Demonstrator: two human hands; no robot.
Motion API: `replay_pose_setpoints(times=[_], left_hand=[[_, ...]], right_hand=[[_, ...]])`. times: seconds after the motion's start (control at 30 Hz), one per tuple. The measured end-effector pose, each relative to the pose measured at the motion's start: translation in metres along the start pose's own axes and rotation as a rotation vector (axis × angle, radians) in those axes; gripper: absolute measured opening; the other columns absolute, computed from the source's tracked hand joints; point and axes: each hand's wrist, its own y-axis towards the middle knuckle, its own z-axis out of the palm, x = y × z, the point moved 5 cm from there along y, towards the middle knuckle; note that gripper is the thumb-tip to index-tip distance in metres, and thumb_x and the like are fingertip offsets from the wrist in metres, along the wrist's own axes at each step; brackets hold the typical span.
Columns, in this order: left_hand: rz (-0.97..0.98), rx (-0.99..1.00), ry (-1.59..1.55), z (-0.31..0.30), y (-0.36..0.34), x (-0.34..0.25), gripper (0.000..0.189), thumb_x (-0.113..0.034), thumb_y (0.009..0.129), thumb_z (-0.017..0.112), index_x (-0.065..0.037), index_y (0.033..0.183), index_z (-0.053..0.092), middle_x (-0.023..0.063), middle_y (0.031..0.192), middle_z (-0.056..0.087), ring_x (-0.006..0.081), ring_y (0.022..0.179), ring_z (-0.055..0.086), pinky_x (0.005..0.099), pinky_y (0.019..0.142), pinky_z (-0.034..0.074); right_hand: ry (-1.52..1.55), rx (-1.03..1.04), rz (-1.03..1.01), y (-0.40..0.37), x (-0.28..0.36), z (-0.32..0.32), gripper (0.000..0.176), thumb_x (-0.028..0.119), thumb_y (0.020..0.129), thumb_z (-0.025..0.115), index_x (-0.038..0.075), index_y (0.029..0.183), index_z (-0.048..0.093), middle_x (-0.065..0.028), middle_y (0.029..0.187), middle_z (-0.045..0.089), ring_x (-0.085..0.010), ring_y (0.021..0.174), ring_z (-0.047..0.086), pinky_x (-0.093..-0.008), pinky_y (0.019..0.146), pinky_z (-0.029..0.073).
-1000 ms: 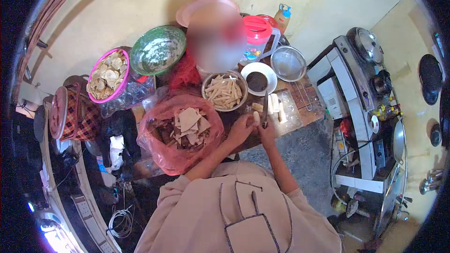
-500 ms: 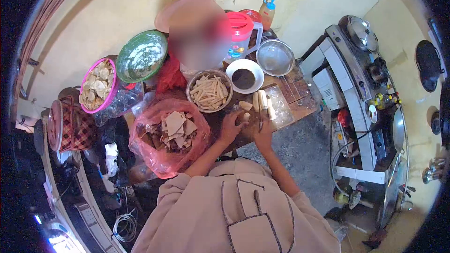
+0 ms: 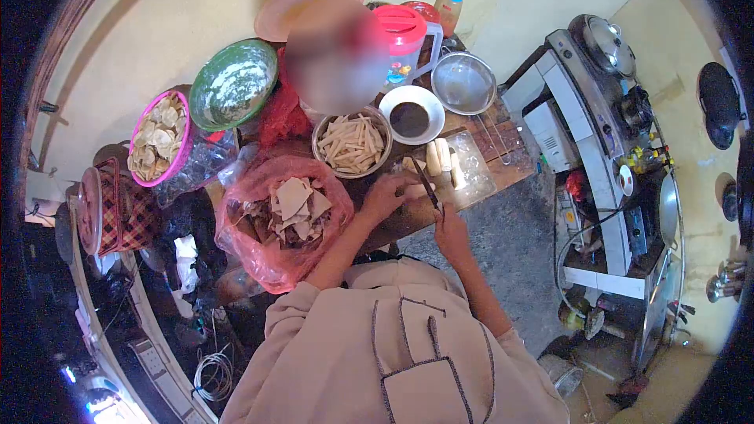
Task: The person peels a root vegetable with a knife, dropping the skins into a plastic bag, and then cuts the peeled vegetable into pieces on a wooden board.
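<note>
My right hand [image 3: 451,231] is closed round the handle of a knife [image 3: 425,180], its dark blade angled up and to the left. My left hand [image 3: 385,195] grips a pale peeled root piece [image 3: 414,190] at the table's front edge, just left of the blade; the fingers partly hide it. Several more peeled pieces [image 3: 440,156] lie beyond the knife, on and beside a clear plastic tray [image 3: 477,177]. Behind my left hand stands a metal bowl [image 3: 317,147] full of pale cut sticks [image 3: 351,144].
A pink plastic bag [image 3: 239,224] of peelings is left of my hands. Behind stand a white bowl [image 3: 437,122] with dark contents, a strainer [image 3: 463,82], a red-lidded jug [image 3: 399,27], and a green basin [image 3: 233,85]. A stove counter [image 3: 585,118] stands to the right.
The knife has come up and its blade now slants to the left, as my right hand shifted slightly down and right. My left hand has moved a little left, staying at the piece.
</note>
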Motion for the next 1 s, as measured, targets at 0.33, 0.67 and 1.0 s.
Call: replay_pose_setpoints(times=[0.33, 0.67, 1.0], left_hand=[[0.14, -0.086, 0.349, 0.028, 0.018, -0.034, 0.044, -0.036, 0.068, 0.064, -0.01, 0.103, 0.056, 0.0083, 0.103, 0.054, 0.0279, 0.101, 0.047, 0.0453, 0.084, 0.038], [0.052, -0.078, 0.378, 0.024, 0.023, -0.023, 0.029, -0.023, 0.07, 0.061, -0.008, 0.094, 0.06, 0.0109, 0.09, 0.055, 0.0291, 0.093, 0.05, 0.0431, 0.079, 0.041], [-0.09, -0.163, 0.093, 0.01, -0.011, 0.003, 0.027, -0.018, 0.076, 0.057, -0.011, 0.102, 0.059, 0.0115, 0.098, 0.058, 0.0303, 0.093, 0.052, 0.0389, 0.082, 0.041]], right_hand=[[0.012, -0.172, 0.231, -0.008, -0.012, -0.026, 0.022, 0.023, 0.088, 0.041, 0.003, 0.098, 0.043, -0.0261, 0.071, 0.055, -0.0443, 0.069, 0.054, -0.0528, 0.056, 0.039], [0.044, -0.208, 0.163, -0.012, -0.024, -0.02, 0.024, 0.025, 0.088, 0.042, 0.003, 0.097, 0.045, -0.027, 0.071, 0.055, -0.0458, 0.068, 0.053, -0.0515, 0.054, 0.04], [0.255, -0.202, 0.01, 0.029, 0.004, -0.006, 0.031, 0.023, 0.075, 0.064, 0.002, 0.091, 0.048, -0.013, 0.072, 0.056, -0.0283, 0.068, 0.057, -0.0383, 0.059, 0.043]])
